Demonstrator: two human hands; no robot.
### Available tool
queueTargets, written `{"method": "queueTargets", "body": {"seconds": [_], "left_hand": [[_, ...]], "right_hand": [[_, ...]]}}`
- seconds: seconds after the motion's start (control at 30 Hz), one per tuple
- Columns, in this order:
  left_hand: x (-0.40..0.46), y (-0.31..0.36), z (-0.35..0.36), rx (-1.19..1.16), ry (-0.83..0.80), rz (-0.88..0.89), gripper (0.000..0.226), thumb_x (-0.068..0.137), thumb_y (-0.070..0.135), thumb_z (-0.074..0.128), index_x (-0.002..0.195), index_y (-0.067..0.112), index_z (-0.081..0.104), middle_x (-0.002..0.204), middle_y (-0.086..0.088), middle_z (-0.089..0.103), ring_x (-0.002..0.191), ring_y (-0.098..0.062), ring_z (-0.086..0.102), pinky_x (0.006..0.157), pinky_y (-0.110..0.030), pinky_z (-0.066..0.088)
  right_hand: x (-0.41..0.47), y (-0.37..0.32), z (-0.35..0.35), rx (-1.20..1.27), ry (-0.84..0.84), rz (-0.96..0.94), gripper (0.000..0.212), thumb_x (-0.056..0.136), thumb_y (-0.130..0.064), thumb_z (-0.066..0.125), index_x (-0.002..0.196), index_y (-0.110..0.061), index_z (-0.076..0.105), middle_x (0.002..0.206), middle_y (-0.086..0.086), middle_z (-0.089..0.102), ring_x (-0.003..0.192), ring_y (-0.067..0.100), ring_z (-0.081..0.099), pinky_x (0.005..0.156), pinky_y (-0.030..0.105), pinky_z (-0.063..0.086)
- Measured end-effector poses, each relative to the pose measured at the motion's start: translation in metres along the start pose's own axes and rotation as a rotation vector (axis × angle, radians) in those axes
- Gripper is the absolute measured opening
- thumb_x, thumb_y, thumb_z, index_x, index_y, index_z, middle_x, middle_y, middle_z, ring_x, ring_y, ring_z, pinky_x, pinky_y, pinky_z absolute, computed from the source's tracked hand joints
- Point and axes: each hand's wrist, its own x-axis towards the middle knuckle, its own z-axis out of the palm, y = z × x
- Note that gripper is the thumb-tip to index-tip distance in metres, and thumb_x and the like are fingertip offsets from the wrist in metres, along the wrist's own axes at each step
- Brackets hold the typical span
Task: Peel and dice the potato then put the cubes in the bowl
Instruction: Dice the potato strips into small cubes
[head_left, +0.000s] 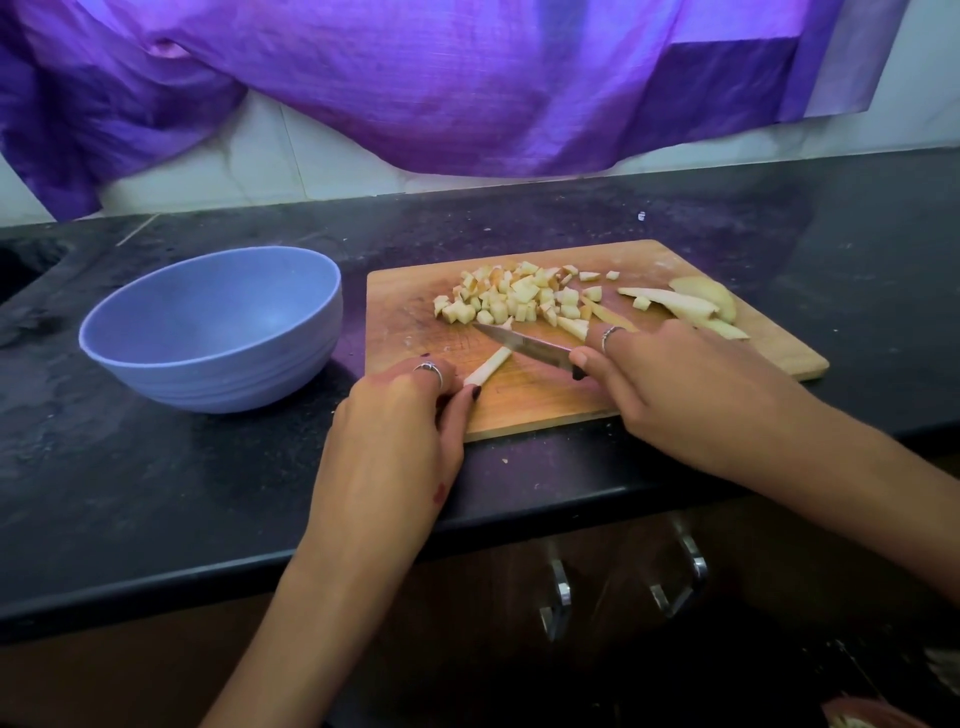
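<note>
While your left hand (400, 415) pinches the potato stick (487, 368) steady, your right hand (670, 384) grips the knife (524, 344) across its tip; cubes (519, 299) wait at twelve o'clock, the bowl (213, 332) sits empty at nine.

One bowl (210, 327), one cutting board (571, 405), one knife (524, 344), two hands, two cabinet handles, many potato cubes (514, 299).
</note>
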Motion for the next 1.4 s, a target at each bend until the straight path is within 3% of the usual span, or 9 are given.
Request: {"method": "queueTargets", "body": {"seconds": [0.13, 0.3, 0.4, 0.53, 0.77, 0.9, 1.07, 1.2, 1.4], "left_hand": [[0.001, 0.000, 0.001, 0.000, -0.011, -0.002, 0.019, 0.090, 0.031, 0.062, 0.094, 0.015, 0.072, 0.086, -0.002, 0.070, 0.079, -0.022, 0.064, 0.073, -0.044, 0.055], [0.001, 0.002, 0.000, 0.018, -0.027, -0.004, 0.021, 0.091, 0.032, 0.060, 0.096, 0.016, 0.072, 0.087, -0.002, 0.069, 0.080, -0.020, 0.063, 0.075, -0.044, 0.054], [0.000, 0.003, -0.001, 0.024, -0.027, -0.015, 0.021, 0.091, 0.033, 0.060, 0.096, 0.016, 0.072, 0.087, -0.003, 0.069, 0.081, -0.021, 0.063, 0.075, -0.043, 0.054], [0.000, 0.005, -0.002, 0.034, -0.035, -0.025, 0.021, 0.091, 0.033, 0.060, 0.096, 0.016, 0.071, 0.084, -0.003, 0.068, 0.079, -0.021, 0.062, 0.074, -0.042, 0.054], [0.001, 0.008, 0.001, 0.001, -0.050, -0.086, 0.023, 0.091, 0.035, 0.059, 0.095, 0.016, 0.070, 0.089, -0.004, 0.069, 0.086, -0.025, 0.065, 0.077, -0.044, 0.055], [0.001, 0.005, 0.002, -0.002, -0.033, -0.068, 0.022, 0.091, 0.034, 0.060, 0.094, 0.015, 0.071, 0.088, -0.004, 0.070, 0.084, -0.024, 0.065, 0.076, -0.044, 0.055], [0.000, 0.007, 0.003, 0.017, -0.029, -0.052, 0.023, 0.092, 0.034, 0.058, 0.093, 0.015, 0.071, 0.089, -0.004, 0.070, 0.081, -0.025, 0.064, 0.075, -0.044, 0.054], [0.001, 0.008, 0.003, 0.038, -0.036, -0.048, 0.023, 0.093, 0.035, 0.057, 0.092, 0.016, 0.071, 0.086, -0.002, 0.068, 0.079, -0.021, 0.061, 0.073, -0.042, 0.053], [-0.001, 0.009, 0.002, 0.049, -0.039, -0.076, 0.026, 0.093, 0.035, 0.055, 0.094, 0.014, 0.070, 0.091, -0.003, 0.068, 0.084, -0.024, 0.063, 0.076, -0.043, 0.053]], "right_hand": [[0.006, -0.007, 0.000, -0.039, -0.021, 0.002, 0.041, 0.099, -0.048, 0.018, 0.111, -0.027, 0.050, 0.119, 0.013, 0.054, 0.078, 0.024, 0.056, 0.062, 0.034, 0.033], [0.017, -0.013, -0.006, -0.005, -0.166, -0.015, 0.037, 0.101, -0.046, 0.021, 0.099, -0.024, 0.050, 0.138, 0.019, 0.045, 0.103, 0.026, 0.055, 0.074, 0.036, 0.040], [0.013, -0.006, -0.006, -0.036, -0.180, -0.023, 0.036, 0.100, -0.049, 0.020, 0.092, -0.026, 0.047, 0.119, 0.012, 0.052, 0.066, 0.013, 0.047, 0.063, 0.032, 0.036], [-0.001, 0.005, -0.003, -0.095, -0.090, 0.036, 0.030, 0.099, -0.049, 0.020, 0.089, -0.027, 0.038, 0.071, -0.008, 0.033, 0.062, 0.015, 0.040, 0.054, 0.032, 0.031], [-0.003, -0.001, 0.001, 0.019, -0.003, -0.009, 0.038, 0.098, -0.051, 0.019, 0.097, -0.028, 0.049, 0.075, -0.008, 0.042, 0.061, 0.015, 0.043, 0.055, 0.033, 0.031], [0.004, -0.008, 0.000, 0.000, -0.030, -0.020, 0.031, 0.099, -0.049, 0.020, 0.084, -0.030, 0.039, 0.124, 0.017, 0.052, 0.083, 0.026, 0.056, 0.066, 0.034, 0.035], [0.016, -0.011, 0.002, -0.034, -0.048, -0.080, 0.042, 0.100, -0.049, 0.020, 0.112, -0.024, 0.052, 0.104, 0.005, 0.053, 0.093, 0.025, 0.055, 0.067, 0.033, 0.035], [0.007, -0.002, 0.003, -0.091, -0.021, -0.073, 0.045, 0.097, -0.054, 0.017, 0.122, -0.033, 0.048, 0.138, 0.014, 0.045, 0.093, 0.024, 0.061, 0.066, 0.033, 0.037], [-0.004, 0.003, 0.005, -0.019, 0.088, -0.057, 0.039, 0.094, -0.055, 0.020, 0.093, -0.032, 0.051, 0.089, 0.002, 0.057, 0.077, 0.024, 0.058, 0.056, 0.033, 0.034]]}}
